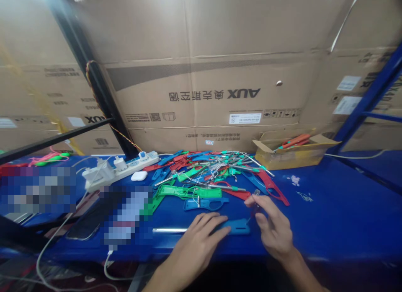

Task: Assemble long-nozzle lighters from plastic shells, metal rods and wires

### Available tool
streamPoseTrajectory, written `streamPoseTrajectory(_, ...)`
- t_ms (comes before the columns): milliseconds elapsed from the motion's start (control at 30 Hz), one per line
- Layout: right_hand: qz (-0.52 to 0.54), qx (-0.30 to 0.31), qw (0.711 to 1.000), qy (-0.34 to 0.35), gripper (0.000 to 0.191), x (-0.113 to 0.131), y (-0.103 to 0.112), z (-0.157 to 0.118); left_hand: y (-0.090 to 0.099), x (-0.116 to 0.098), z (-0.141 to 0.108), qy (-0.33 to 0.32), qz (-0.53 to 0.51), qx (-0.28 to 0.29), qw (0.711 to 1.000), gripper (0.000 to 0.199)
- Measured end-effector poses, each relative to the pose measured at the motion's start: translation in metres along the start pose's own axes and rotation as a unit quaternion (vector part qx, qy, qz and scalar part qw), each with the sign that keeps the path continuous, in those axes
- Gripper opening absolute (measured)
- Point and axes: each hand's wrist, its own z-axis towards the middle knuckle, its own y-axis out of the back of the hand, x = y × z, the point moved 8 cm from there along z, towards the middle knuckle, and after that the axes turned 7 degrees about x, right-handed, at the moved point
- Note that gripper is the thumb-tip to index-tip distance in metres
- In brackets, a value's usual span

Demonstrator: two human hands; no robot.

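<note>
Left hand (204, 229) grasping a silver-tubed blue plastic handle (240, 227); right hand (274, 227) curled, grip unclear.
Beyond both hands, heaped red, green, blue plastic casings (209, 193) crowd close.

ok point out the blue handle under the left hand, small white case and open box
Blue handle (238, 226), head view, uncovered end
Small white case (139, 176), head view, top
Open box (288, 160), head view, front wall
</note>
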Motion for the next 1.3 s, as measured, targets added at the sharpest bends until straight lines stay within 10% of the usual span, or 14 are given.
streamPoseTrajectory(1300,0.001,-0.034,0.999,-0.036,0.057,-0.007,0.003,0.001,-0.007,-0.002,-0.005,-0.017,0.061,0.013,0.998,0.066)
